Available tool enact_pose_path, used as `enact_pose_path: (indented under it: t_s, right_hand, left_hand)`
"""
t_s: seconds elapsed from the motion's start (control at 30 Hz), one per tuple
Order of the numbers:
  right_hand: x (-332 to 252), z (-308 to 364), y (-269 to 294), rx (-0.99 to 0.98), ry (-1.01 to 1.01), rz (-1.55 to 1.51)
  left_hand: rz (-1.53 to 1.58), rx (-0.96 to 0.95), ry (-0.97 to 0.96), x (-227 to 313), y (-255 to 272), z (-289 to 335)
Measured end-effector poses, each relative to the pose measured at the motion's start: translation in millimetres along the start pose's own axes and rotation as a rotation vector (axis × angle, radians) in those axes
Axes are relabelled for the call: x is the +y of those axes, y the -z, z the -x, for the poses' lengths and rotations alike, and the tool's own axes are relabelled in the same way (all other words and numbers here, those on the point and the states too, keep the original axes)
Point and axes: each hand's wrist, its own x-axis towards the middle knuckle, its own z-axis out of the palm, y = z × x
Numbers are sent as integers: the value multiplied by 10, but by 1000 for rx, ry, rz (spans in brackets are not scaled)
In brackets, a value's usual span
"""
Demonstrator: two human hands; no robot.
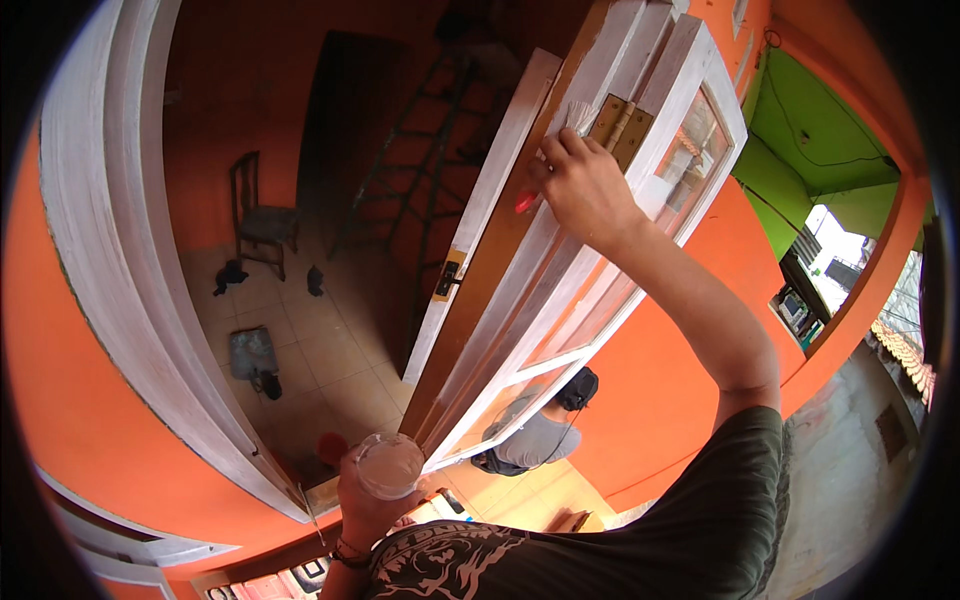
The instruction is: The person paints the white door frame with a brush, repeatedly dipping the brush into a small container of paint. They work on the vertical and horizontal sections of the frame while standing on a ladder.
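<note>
My right hand (583, 185) is raised to the door frame, its fingers closed round a paintbrush. The red handle end of the paintbrush (525, 203) sticks out below the fingers, and its pale bristles (578, 116) press against the frame beside a brass hinge (621, 128). Low in front of my body, my left hand (362, 500) grips a clear cup (392, 466) with pale paint in it. A red thing (332, 448) shows beside that hand; its kind is unclear. The door frame (520, 320) is streaked white over brown wood, and a white glazed panel (690, 75) hangs from the hinge.
A black latch (448, 278) sits on the edge of a door leaf. Inside the dim room are a wooden chair (265, 222), a ladder (415, 165) and dark items on the tiles. Another person (540, 440) in a dark cap is low behind the glazed panel. Orange walls (680, 370) flank the opening.
</note>
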Motion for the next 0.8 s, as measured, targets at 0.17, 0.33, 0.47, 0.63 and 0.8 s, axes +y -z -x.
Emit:
enact_pose_path:
  t_s: [0.17,0.33,0.47,0.63,0.8]
  right_hand:
    - [-743,275,-86,-127,94,-512]
    - [131,-131,7,-58,-357,-642]
    - [758,-353,186,147,-491,-491]
    - [479,-355,243,361,-199,-58]
    - [-600,173,-183,-102,119,-66]
  left_hand:
    - [33,-9,16,-17,13,-21]
    - [-35,-38,5,37,15,-33]
    - [-79,-24,4,60,42,-30]
    - [-77,-24,-15,128,40,-23]
    - [40,-13,31,170,59,-36]
